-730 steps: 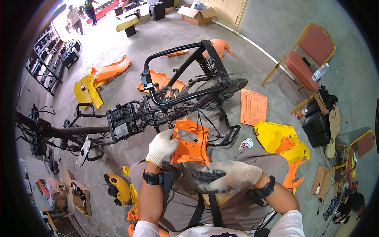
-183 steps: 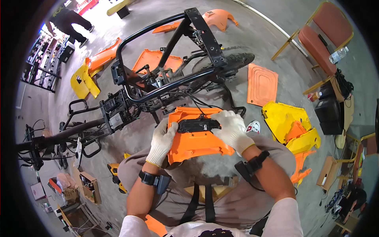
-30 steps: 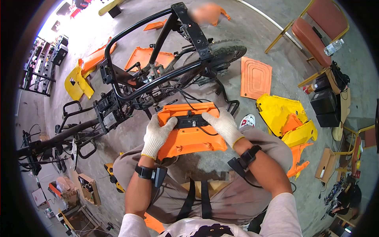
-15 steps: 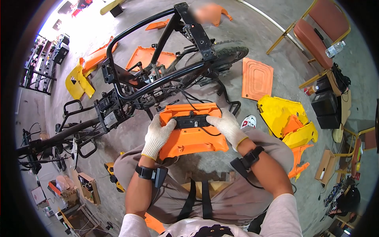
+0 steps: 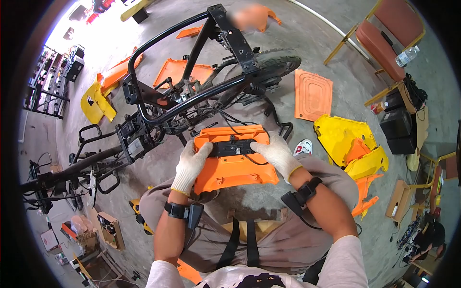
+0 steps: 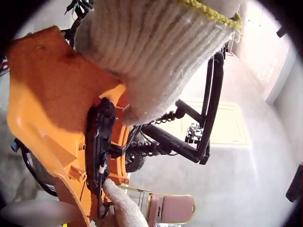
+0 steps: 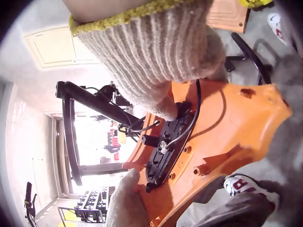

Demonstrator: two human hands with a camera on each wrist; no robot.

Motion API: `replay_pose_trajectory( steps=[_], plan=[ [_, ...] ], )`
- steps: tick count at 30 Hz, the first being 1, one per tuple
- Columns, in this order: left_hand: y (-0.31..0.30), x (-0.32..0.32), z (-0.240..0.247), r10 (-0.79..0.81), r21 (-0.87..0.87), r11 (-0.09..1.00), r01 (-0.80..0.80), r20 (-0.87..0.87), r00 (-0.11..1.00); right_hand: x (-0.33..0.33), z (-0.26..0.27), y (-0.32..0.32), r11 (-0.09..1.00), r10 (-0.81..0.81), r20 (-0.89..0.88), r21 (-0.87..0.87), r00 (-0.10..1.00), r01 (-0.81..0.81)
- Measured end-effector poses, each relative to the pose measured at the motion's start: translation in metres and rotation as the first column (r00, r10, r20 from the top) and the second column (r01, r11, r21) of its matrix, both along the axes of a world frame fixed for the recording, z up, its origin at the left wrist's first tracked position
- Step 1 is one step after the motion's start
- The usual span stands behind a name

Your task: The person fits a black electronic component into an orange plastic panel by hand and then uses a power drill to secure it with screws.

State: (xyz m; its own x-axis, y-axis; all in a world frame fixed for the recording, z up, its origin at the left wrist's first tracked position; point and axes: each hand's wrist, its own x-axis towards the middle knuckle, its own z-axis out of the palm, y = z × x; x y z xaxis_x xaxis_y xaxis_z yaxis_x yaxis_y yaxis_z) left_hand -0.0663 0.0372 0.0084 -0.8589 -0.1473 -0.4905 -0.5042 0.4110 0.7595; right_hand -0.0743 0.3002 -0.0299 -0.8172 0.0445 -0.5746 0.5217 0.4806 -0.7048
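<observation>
Left hand and right hand still clasp the orange plastic panel, fingers curled, thumbs pinning its black oblong module.

My head camera is looking steeply down over my lap, taking in my left hand, my right hand, the orange panel and the black frame beyond. Each wrist camera is peering from very close past its glove along the panel, facing the frame. All three views are sharing the panel and the frame.
</observation>
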Motion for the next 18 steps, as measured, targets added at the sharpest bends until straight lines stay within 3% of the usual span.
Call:
replay_pose_trajectory(
  steps=[2, 4, 11, 14, 18],
  plan=[
    [0.005, 0.001, 0.005, -0.015, -0.007, 1.0, 0.014, -0.039, 0.999, 0.001, -0.001, 0.001, 1.0, -0.018, 0.0, -0.022, 1.0, 0.018],
    [0.007, 0.001, 0.015, -0.094, -0.154, 0.984, 0.091, -0.012, 0.996, 0.001, -0.002, 0.001, 1.0, -0.015, -0.005, -0.025, 1.0, 0.015],
    [0.004, 0.004, 0.003, -0.086, -0.133, 0.988, 0.072, -0.1, 0.991, 0.0, -0.004, 0.001, 1.0, -0.003, -0.027, -0.023, 1.0, 0.002],
    [0.009, 0.003, 0.014, -0.081, -0.193, 0.979, 0.071, -0.046, 0.996, 0.0, 0.001, 0.001, 0.995, -0.003, -0.01, -0.099, 1.0, 0.002],
    [0.006, 0.002, 0.014, -0.111, -0.22, 0.97, 0.106, -0.008, 0.994, 0.001, 0.004, -0.001, 0.999, -0.001, -0.018, -0.051, 1.0, 0.0]
  ],
)
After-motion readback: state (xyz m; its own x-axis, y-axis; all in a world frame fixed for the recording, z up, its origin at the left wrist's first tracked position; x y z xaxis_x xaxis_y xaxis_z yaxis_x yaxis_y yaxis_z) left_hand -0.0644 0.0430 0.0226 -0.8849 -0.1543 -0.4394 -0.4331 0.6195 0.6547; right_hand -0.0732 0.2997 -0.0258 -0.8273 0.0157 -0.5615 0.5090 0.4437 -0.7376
